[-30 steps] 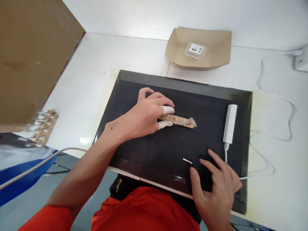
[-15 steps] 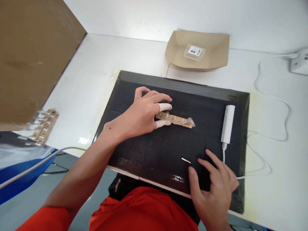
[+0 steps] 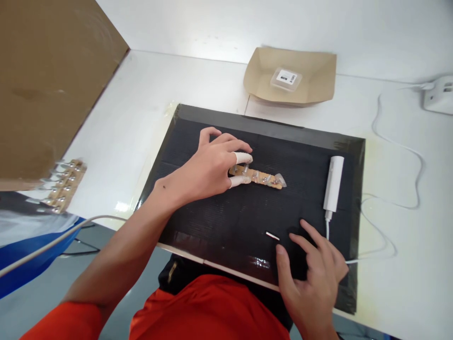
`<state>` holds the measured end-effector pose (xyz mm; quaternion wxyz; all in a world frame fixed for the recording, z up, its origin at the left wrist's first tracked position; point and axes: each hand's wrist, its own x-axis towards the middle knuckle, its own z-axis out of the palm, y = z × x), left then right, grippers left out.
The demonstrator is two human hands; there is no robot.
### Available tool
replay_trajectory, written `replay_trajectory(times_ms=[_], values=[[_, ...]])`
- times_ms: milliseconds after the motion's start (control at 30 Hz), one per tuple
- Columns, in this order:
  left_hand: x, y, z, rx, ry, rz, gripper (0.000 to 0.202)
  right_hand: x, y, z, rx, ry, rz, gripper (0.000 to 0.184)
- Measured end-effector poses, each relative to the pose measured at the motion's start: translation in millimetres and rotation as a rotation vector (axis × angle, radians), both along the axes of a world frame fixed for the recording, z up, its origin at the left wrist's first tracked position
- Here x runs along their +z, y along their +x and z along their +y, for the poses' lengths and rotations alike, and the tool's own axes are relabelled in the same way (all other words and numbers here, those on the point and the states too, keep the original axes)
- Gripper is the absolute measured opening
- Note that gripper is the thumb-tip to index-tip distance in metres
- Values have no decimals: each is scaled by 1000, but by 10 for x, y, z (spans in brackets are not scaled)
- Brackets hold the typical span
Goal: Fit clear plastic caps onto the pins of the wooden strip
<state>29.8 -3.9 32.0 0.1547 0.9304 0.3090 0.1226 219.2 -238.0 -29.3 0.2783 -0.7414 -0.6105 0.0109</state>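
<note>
My left hand (image 3: 212, 165) rests on a black mat (image 3: 219, 212) and pinches the left end of a tan strip studded with small metal parts (image 3: 264, 178) between two fingers that wear white finger cots. My right hand (image 3: 311, 274) lies near the mat's front edge, fingers spread and holding nothing. A small thin metal piece (image 3: 272, 235) lies on the mat just left of its fingertips. A white cylindrical tool with a cable (image 3: 333, 183) lies on the mat's right side, above my right hand.
A brown paper tray (image 3: 318, 80) holding a clear labelled packet (image 3: 286, 78) stands behind the mat. More tan studded strips (image 3: 65, 186) lie at the left under a cardboard sheet (image 3: 46, 85). A white cable (image 3: 396, 156) loops to an adapter (image 3: 439, 94) at the right.
The view has shifted slightly. Both hands stay almost where they were, the left still on the strip, the right still spread by the metal piece.
</note>
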Motion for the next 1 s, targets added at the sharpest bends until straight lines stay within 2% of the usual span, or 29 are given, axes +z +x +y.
replay_trajectory(times_ms=[267, 467, 700, 1000], values=[[17, -11, -21, 7, 0, 6, 36, 7, -1, 29, -4, 10, -7, 21], [12, -12, -16, -15, 16, -6, 24, -6, -3, 27, 2, 18, -7, 20], [-62, -49, -8, -60, 69, -29, 8, -10, 2, 27, 4, 36, -18, 20], [-70, -73, -7, -64, 94, -59, 13, -9, 10, 25, 5, 34, -19, 22]])
